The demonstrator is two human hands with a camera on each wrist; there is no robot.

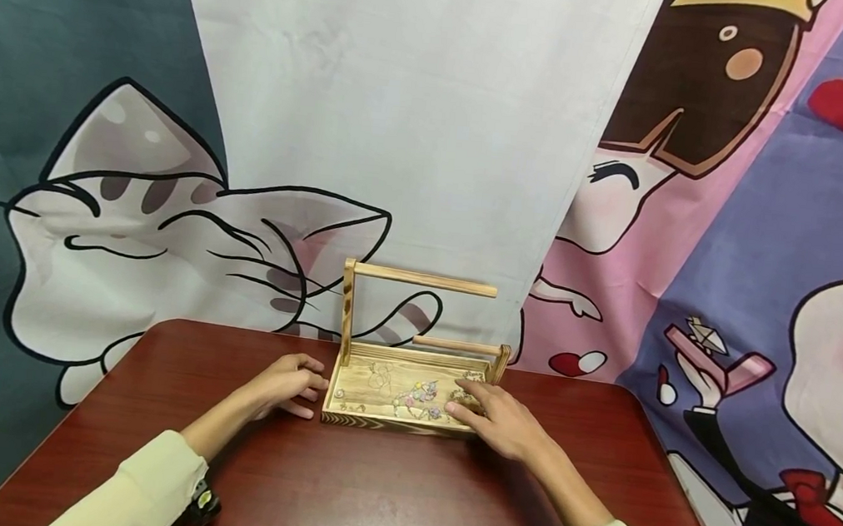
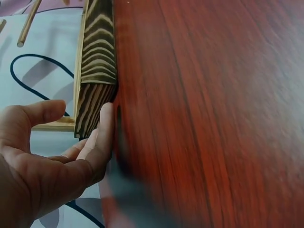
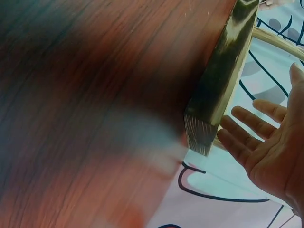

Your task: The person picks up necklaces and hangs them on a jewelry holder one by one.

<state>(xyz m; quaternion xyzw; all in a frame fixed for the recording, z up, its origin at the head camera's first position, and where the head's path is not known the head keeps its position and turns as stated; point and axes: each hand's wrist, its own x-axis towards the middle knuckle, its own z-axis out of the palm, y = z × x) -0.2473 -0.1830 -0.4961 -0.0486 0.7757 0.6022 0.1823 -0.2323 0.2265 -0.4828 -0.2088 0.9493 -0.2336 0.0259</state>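
A wooden jewelry stand with a shallow tray [image 1: 385, 423] sits on the table, a tall post with a long bar [image 1: 427, 279] at its left and a lower bar [image 1: 457, 345] at its right. Small jewelry pieces [image 1: 421, 392] and thin chains lie inside the tray. My left hand [image 1: 286, 385] is beside the tray's left end, fingers loosely bent, fingertips right at the corner in the left wrist view. Over the tray's right end, my right hand [image 1: 505, 421] reaches with spread fingers, partly covering jewelry there. The right wrist view shows its fingers [image 3: 254, 121] extended beside the tray's corner.
The reddish-brown table [image 1: 371, 492] spreads in front of the stand and to both sides. Directly behind it hangs a printed cloth [image 1: 418, 129] with cartoon figures. A dark wrist device [image 1: 203, 503] sits at the left sleeve.
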